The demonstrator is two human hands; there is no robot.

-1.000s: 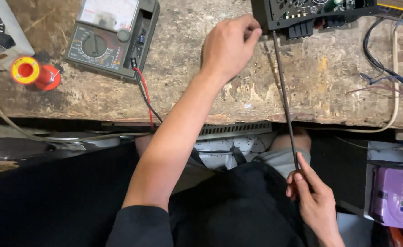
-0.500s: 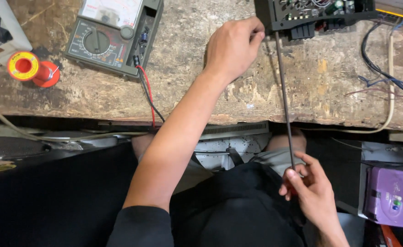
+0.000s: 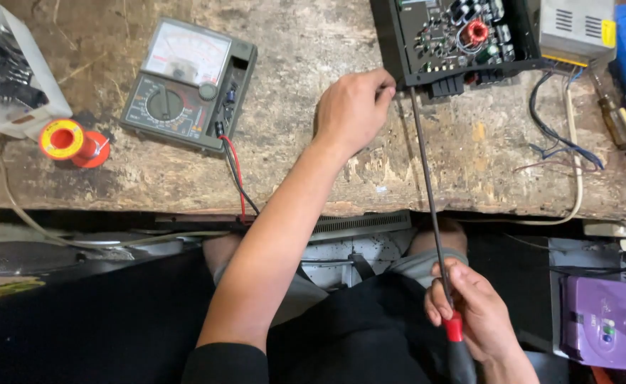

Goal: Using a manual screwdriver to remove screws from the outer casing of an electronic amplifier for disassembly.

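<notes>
My left hand [image 3: 352,107] rests on the worn wooden bench, its fingertips pinched at the front left corner of an open black electronics case [image 3: 462,39] that shows a circuit board with a copper coil. My right hand [image 3: 469,316] sits low over my lap, gripping a long screwdriver [image 3: 427,192] near its red and black handle. The thin dark shaft runs up to the case's corner, right beside my left fingertips. What the left fingers pinch is too small to tell.
A grey analog multimeter [image 3: 185,85] with red and black leads lies at the left. An orange solder spool [image 3: 67,141] and a white tub of parts [image 3: 11,67] sit further left. A grey power supply [image 3: 576,32], loose wires [image 3: 562,142] and a purple box [image 3: 605,331] are at the right.
The view has shifted slightly, so the bench objects sit lower in frame. My right hand has slid a little on the screwdriver near my lap. The left hand stays at the case corner.
</notes>
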